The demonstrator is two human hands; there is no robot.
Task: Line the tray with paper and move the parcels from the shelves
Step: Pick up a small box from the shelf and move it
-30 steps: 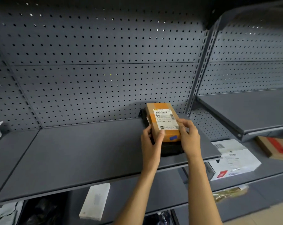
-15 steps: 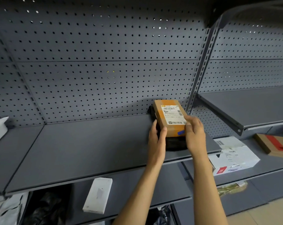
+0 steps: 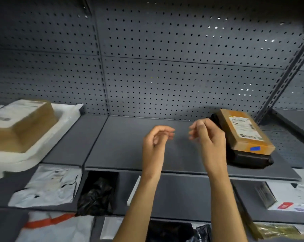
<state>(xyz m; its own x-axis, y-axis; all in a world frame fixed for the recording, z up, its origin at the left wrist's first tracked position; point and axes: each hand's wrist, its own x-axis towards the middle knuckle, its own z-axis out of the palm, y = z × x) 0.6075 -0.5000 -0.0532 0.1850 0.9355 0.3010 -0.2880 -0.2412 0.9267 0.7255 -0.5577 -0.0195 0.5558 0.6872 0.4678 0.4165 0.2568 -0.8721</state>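
A small brown cardboard parcel point(image 3: 244, 131) with a white label and a blue sticker lies on top of a black wrapped parcel point(image 3: 248, 158) at the right end of the grey shelf point(image 3: 123, 145). My right hand point(image 3: 208, 138) hovers just left of that stack, fingers loosely curled, holding nothing. My left hand point(image 3: 155, 144) hangs beside it over the bare shelf, fingers apart and empty. At the far left a larger brown box point(image 3: 20, 126) rests on a white padded parcel point(image 3: 43, 145).
The perforated grey back panel point(image 3: 165, 75) closes off the rear. On the lower shelves lie white mailer bags point(image 3: 48, 187), a black plastic bag point(image 3: 97, 196), a white carton with a red mark point(image 3: 290, 198) and a red-striped white bag point(image 3: 51, 227).
Both hands have let go of the small brown parcel and pulled away to its left. The view has swung left, bringing the big brown box into sight.
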